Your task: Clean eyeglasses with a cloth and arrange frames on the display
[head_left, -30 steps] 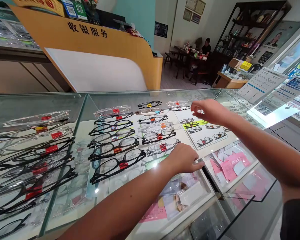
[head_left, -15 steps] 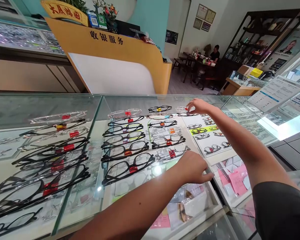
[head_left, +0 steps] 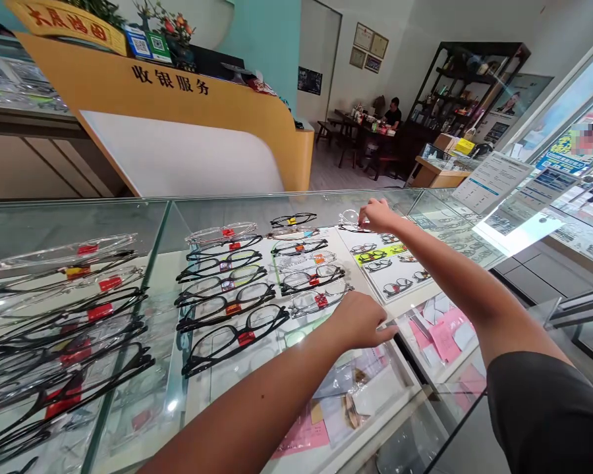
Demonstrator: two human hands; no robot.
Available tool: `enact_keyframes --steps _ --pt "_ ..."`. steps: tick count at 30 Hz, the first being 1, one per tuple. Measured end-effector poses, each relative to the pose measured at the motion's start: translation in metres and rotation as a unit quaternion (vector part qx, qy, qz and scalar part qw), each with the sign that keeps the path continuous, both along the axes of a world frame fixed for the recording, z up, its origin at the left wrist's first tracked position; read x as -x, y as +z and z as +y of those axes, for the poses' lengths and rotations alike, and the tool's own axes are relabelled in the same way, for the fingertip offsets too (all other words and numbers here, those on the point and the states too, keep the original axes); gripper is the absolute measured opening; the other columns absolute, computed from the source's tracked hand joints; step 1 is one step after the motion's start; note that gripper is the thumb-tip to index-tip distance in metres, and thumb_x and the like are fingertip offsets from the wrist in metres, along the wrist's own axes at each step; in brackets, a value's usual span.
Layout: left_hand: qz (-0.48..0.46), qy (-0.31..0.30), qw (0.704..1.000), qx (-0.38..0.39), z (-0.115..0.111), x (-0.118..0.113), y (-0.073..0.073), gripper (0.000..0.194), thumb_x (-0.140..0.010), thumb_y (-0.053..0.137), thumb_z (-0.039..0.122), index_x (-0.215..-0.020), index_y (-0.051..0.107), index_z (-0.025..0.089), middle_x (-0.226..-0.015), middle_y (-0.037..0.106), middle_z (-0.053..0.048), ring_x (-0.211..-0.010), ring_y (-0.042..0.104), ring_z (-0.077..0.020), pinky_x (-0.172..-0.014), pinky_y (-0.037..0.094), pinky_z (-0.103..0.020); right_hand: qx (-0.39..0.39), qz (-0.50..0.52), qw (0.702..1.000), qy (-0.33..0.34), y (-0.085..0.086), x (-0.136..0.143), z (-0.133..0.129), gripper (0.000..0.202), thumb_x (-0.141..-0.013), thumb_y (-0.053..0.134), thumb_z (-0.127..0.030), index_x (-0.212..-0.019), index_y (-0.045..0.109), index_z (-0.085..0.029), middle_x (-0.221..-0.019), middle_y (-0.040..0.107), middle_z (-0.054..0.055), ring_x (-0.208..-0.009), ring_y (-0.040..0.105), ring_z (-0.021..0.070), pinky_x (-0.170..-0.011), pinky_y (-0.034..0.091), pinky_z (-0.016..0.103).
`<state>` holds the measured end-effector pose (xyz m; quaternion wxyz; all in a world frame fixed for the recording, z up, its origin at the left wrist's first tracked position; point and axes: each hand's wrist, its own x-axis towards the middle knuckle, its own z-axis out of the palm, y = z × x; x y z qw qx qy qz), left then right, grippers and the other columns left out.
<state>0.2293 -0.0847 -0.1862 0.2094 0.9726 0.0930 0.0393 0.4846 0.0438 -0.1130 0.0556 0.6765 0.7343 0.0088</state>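
My right hand (head_left: 377,214) reaches to the far row on the glass counter, its fingers closed at the right end of a clear-framed pair of glasses (head_left: 348,216). A black-rimmed pair lies just in front of that pair. Nearer to me, my left hand (head_left: 360,320) rests by clear glasses with a red tag (head_left: 321,301); its thumb is stretched out to the right, while its other fingers bend down, mostly hidden. Left of my hands, tagged glasses lie in columns, among them a large black pair (head_left: 234,339) and a black pair with a yellow tag (head_left: 293,220).
Under the glass are a white sheet with pictured glasses (head_left: 390,289), pink papers (head_left: 445,339) and trays. Beyond the counter stands an orange and white cashier desk (head_left: 296,155). A sign sheet (head_left: 491,182) stands at the right. A person sits at a far table.
The view has shifted, so the counter and desk appear further left. The clear pair at my right hand looks slightly more raised and tilted. My left hand stays near the red-tagged clear glasses.
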Motion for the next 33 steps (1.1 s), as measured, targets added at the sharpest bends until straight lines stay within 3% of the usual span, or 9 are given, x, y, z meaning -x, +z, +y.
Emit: enact_keyframes --steps 5,8,11,14,18,23,28,33 --pt "0.002 -0.002 1.0 -0.015 0.0 0.0 0.002 0.052 -0.102 0.053 0.058 -0.077 0.077 0.02 -0.077 0.077 -0.011 -0.075 0.07 -0.0249 -0.064 0.03 -0.035 0.011 0.035 0.999 -0.035 0.039 -0.023 -0.096 0.03 -0.101 0.069 -0.045 -0.106 0.086 -0.022 -0.126 0.08 0.013 -0.112 0.062 0.0311 -0.099 0.04 0.046" --pt "0.002 0.002 1.0 -0.017 0.0 -0.001 0.003 0.053 -0.102 0.052 0.06 -0.079 0.079 0.02 -0.079 0.078 -0.011 -0.078 0.071 -0.026 -0.067 0.033 -0.036 0.11 0.167 0.98 -0.009 0.058 -0.03 -0.175 0.035 -0.1 0.069 -0.052 -0.103 0.085 -0.021 -0.122 0.081 0.011 -0.108 0.068 0.0266 -0.096 0.046 0.04" --pt "-0.001 0.007 1.0 -0.01 0.0 -0.002 0.004 0.054 -0.102 0.051 0.061 -0.078 0.077 0.021 -0.079 0.077 -0.012 -0.078 0.07 -0.0265 -0.068 0.033 -0.036 0.201 0.219 0.955 -0.021 0.056 -0.024 -0.244 0.032 -0.101 0.07 -0.051 -0.102 0.084 -0.022 -0.116 0.081 0.009 -0.106 0.07 0.0241 -0.097 0.049 0.037" --pt "-0.012 0.011 1.0 -0.006 0.0 -0.003 0.002 0.055 -0.102 0.051 0.061 -0.072 0.072 0.021 -0.076 0.075 -0.011 -0.075 0.068 -0.0255 -0.067 0.029 -0.036 0.259 0.208 0.942 -0.055 0.034 -0.016 -0.283 0.024 -0.099 0.072 -0.041 -0.106 0.085 -0.022 -0.117 0.081 0.009 -0.106 0.071 0.0235 -0.095 0.05 0.035" --pt "-0.019 0.014 1.0 -0.003 0.001 -0.004 -0.001 0.056 -0.102 0.051 0.062 -0.067 0.066 0.021 -0.073 0.073 -0.01 -0.071 0.065 -0.0239 -0.067 0.026 -0.035 0.301 0.121 0.941 -0.098 -0.003 -0.017 -0.296 0.018 -0.094 0.078 -0.028 -0.107 0.088 -0.021 -0.117 0.082 0.01 -0.106 0.072 0.0249 -0.093 0.051 0.034" --pt "-0.007 0.018 1.0 -0.017 0.001 -0.005 -0.003 0.058 -0.103 0.048 0.064 -0.069 0.068 0.021 -0.078 0.076 -0.011 -0.074 0.067 -0.0252 -0.066 0.025 -0.036 0.304 0.087 0.944 -0.098 -0.037 -0.022 -0.292 0.016 -0.091 0.082 -0.027 -0.105 0.089 -0.025 -0.114 0.082 0.008 -0.105 0.073 0.0244 -0.092 0.05 0.032" --pt "0.006 0.016 1.0 -0.022 0.002 -0.005 -0.003 0.057 -0.104 0.047 0.064 -0.073 0.071 0.022 -0.082 0.078 -0.011 -0.077 0.068 -0.026 -0.065 0.022 -0.036 0.253 0.018 0.962 -0.1 -0.077 -0.016 -0.276 0.01 -0.093 0.08 -0.026 -0.1 0.088 -0.024 -0.106 0.081 0.01 -0.108 0.069 0.0276 -0.096 0.045 0.037" --pt "0.008 0.015 1.0 -0.007 0.002 -0.004 -0.001 0.056 -0.103 0.049 0.062 -0.071 0.07 0.021 -0.079 0.077 -0.011 -0.074 0.067 -0.0251 -0.064 0.022 -0.036 0.148 -0.06 0.982 -0.096 -0.122 -0.014 -0.244 0.024 -0.106 0.059 -0.023 -0.108 0.083 -0.017 -0.126 0.076 0.019 -0.12 0.06 0.0329 -0.098 0.039 0.043"
